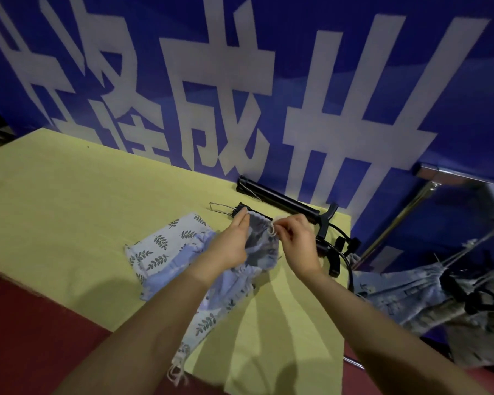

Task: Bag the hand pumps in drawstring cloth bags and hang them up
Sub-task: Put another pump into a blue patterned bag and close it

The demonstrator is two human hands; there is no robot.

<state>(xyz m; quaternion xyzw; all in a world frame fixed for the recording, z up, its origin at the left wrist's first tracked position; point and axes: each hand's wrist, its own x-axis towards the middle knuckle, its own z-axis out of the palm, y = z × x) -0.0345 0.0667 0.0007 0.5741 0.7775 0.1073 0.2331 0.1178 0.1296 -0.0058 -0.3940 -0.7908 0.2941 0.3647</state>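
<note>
A leaf-print bag (pixel 257 246) is held above the yellow table (pixel 69 223), its mouth gathered between the two hands. The left hand (pixel 228 246) is laid against the left side of the mouth with the fingers straight and together, pressed to the cloth. The cord (pixel 272 230) is pinched by the right hand (pixel 295 240) between thumb and curled fingers at the right side of the mouth. A black pump (pixel 240 210) is seen protruding from the far side of the mouth, with its wire foot (pixel 220 207) over the table. How far the pump is inserted cannot be told. A second pump (pixel 285 202) is laid on the table against the blue banner (pixel 268 81). Further bags (pixel 166 246) are spread beneath the hands. At the right, blurred, what appears to be a filled bag (pixel 405 297) is hung from a rail (pixel 462 173).
</note>
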